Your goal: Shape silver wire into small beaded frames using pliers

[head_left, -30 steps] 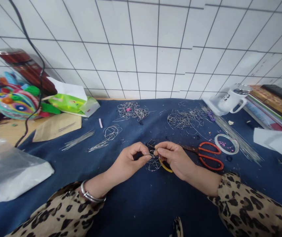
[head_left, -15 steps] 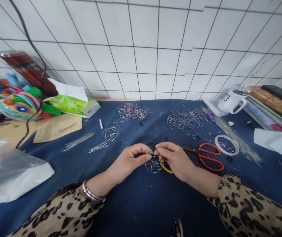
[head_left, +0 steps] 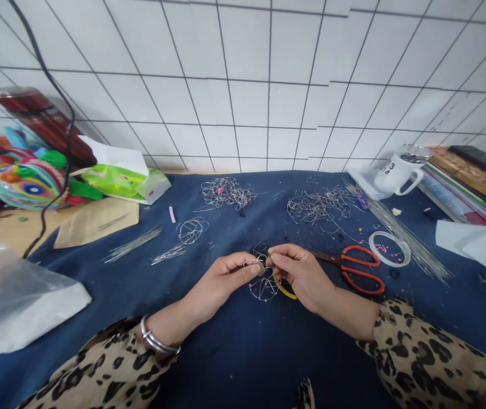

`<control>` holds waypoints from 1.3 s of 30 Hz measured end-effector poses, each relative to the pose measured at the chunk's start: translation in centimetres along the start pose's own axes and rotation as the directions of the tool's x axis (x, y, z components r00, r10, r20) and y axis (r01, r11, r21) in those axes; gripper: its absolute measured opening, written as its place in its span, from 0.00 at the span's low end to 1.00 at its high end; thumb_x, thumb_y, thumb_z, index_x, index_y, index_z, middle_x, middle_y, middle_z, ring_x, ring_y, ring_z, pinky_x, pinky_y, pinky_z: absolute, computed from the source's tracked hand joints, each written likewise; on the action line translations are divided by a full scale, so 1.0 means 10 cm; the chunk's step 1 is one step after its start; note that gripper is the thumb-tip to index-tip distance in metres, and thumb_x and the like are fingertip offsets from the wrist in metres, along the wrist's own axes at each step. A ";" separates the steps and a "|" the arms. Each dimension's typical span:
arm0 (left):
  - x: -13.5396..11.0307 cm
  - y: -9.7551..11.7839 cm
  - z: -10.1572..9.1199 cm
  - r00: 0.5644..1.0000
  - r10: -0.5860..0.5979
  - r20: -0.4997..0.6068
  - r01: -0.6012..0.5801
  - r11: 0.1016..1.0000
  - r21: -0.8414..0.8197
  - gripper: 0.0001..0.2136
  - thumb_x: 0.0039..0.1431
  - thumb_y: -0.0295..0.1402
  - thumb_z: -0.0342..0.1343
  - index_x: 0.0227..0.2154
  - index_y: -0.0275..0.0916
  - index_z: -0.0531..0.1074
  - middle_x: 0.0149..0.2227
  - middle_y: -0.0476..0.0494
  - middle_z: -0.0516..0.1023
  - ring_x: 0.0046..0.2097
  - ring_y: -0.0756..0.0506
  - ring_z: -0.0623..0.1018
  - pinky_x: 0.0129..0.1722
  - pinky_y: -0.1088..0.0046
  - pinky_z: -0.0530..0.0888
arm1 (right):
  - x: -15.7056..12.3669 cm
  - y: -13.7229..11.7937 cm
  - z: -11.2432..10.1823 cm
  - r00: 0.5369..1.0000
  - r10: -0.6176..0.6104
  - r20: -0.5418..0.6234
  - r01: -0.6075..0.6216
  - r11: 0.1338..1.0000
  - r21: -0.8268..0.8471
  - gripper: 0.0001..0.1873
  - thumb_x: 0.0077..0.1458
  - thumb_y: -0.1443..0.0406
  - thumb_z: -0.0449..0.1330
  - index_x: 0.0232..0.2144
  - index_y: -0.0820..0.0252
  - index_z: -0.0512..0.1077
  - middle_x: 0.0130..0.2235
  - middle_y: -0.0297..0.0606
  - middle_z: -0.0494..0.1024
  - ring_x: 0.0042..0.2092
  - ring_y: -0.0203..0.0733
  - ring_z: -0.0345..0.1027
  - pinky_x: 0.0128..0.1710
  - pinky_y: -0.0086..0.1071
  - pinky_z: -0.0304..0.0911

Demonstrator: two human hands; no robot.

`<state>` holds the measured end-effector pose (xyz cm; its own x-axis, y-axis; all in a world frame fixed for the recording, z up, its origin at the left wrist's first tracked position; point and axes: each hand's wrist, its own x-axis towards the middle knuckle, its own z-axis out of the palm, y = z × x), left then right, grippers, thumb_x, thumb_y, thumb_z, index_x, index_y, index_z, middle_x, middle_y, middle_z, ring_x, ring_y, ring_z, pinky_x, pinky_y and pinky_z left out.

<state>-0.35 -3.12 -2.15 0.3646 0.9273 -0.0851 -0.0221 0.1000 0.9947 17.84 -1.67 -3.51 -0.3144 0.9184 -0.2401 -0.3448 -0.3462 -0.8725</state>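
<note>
My left hand (head_left: 230, 278) pinches a thin silver wire (head_left: 251, 262) bent into loops, between thumb and forefinger. Close beside it, my right hand (head_left: 300, 274) is closed on the same looped wire, fingertips almost meeting the left ones. Below the fingertips lies a round wire frame (head_left: 264, 289) with small pink beads on its rim; whether it joins the pinched wire I cannot tell. A yellow handle or ring (head_left: 285, 288) shows partly from under my right hand, its other end hidden. Dark metal tips show just behind the fingers.
Red-handled scissors (head_left: 361, 269) lie right of my right hand, near a round dish (head_left: 390, 249) of pink beads. Tangled wire piles (head_left: 317, 205) and straight wires (head_left: 405, 233) lie behind. A white mug (head_left: 400, 170) stands back right; a plastic bag (head_left: 25, 301) lies left.
My left fingertips have shifted slightly and the looped wire between the hands sits a little differently. Both hands keep their pinch. The whole view has moved slightly.
</note>
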 end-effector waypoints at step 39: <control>-0.01 0.07 -0.02 0.999 -0.013 -0.040 0.023 0.965 0.262 0.07 0.56 0.32 0.54 0.28 0.35 0.74 0.26 0.50 0.67 0.28 0.53 0.65 0.29 0.77 0.63 | -0.01 -0.32 -0.06 0.980 -0.078 0.185 0.182 0.735 -0.653 0.14 0.56 0.58 0.54 0.40 0.59 0.72 0.30 0.34 0.73 0.27 0.31 0.62 0.25 0.25 0.58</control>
<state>-0.61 -3.02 -1.46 0.3275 0.9395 -0.1004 0.2312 0.0234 0.9726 19.48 -0.51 -0.97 -0.4447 0.8913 -0.0888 0.2674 0.0375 -0.9629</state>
